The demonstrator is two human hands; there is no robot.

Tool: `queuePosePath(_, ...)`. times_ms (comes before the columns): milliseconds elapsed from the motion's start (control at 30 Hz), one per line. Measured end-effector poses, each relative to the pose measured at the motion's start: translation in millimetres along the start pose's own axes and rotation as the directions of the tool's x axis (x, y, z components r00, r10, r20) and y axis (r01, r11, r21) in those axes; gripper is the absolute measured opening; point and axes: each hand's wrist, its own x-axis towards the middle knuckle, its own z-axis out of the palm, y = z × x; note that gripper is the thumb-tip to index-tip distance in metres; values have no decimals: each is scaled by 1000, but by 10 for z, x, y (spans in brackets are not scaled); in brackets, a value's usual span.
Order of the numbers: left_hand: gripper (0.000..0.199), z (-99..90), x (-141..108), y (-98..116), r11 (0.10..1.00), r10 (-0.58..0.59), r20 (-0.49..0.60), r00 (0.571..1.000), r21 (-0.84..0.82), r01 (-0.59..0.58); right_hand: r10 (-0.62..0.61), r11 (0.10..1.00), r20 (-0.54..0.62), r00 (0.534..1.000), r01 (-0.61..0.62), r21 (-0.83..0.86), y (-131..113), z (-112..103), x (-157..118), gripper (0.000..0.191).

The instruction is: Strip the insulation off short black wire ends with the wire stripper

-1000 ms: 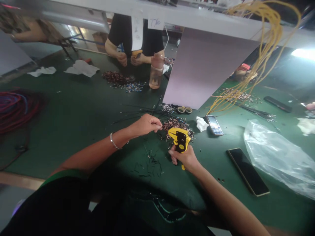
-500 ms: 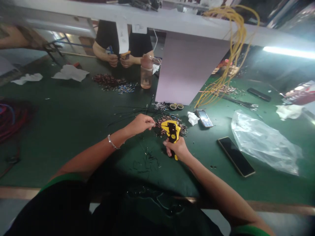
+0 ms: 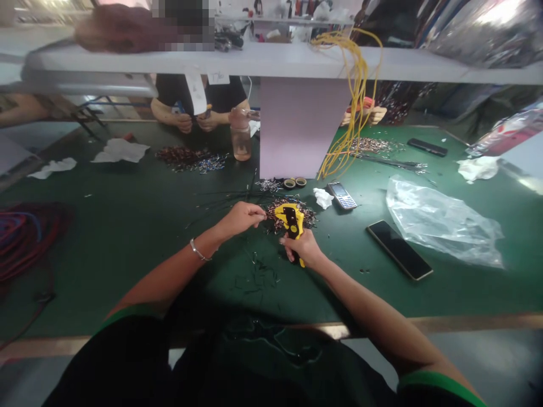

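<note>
Right hand [image 3: 302,249] wrapped closed around the grip of a yellow wire stripper [image 3: 291,221], fingers hiding its lower part. Left hand [image 3: 241,219] pinched just beside the tool's head, whatever's between the fingertips too thin to make out. Tool sits over a heap of wire bits [image 3: 307,217] on the green counter [image 3: 127,249].

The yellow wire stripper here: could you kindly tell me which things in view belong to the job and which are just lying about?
In use: the yellow wire stripper, the right hand gripping it, the left hand, the heap of short wires.
Lying about: the smartphone, the keypad phone, the plastic bag, the crumpled tissue.
</note>
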Motion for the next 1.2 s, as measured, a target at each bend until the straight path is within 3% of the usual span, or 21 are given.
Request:
queuePosePath(233,20,-94,17,-62,992,12,-165,986,126,9,-19,998,15,1000,18,53,31,-95,-27,23)
queuePosePath(400,27,-258,96,-178,989,-73,-282,957,107,107,-24,995,71,997,17,98,28,-183,-80,18)
queuePosePath(633,18,-501,80,-475,910,-222,-254,941,293,294,-24,973,220,975,-27,229,60,-289,-101,25)
queuePosePath(800,23,-460,-51,-550,817,-312,-213,926,436,376,-20,969,244,970,-42,245,96,-310,-75,24)
queuePosePath(967,18,-401,-28,-618,754,-370,-181,911,515,408,-40,962,269,962,-35,271,79,-321,-77,21)
queuePosePath(1200,21,-399,29,-651,714,-347,-218,912,570,407,-60,967,285,957,-16,254,80,-334,-65,19)
